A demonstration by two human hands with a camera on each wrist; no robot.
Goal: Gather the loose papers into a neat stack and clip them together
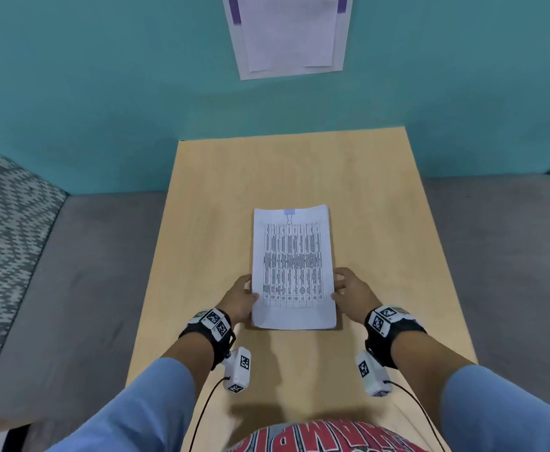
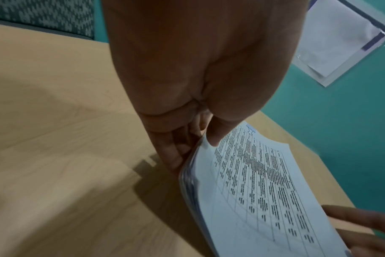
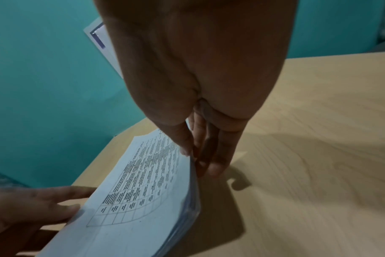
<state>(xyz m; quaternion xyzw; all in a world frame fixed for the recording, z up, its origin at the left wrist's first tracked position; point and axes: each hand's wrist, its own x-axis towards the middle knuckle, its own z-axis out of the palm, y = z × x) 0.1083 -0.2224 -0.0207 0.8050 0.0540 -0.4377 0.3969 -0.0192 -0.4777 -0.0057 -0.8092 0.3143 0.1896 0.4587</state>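
Observation:
A stack of printed papers (image 1: 293, 265) lies lengthwise on the wooden table (image 1: 381, 223), with a table of text on its top sheet. A pale blue binder clip (image 1: 290, 213) sits on the middle of its far edge. My left hand (image 1: 244, 298) pinches the stack's left edge near the close end, thumb on top and fingers under it (image 2: 193, 144). My right hand (image 1: 342, 288) holds the right edge the same way (image 3: 193, 156). In the wrist views the near part of the stack (image 2: 253, 182) is raised a little off the table and casts a shadow.
The narrow table runs from my body to a teal wall. A sheet in a plastic sleeve (image 1: 288, 34) hangs on that wall. Grey seats (image 1: 87, 272) flank the table, with a patterned cushion (image 1: 2, 223) at the left.

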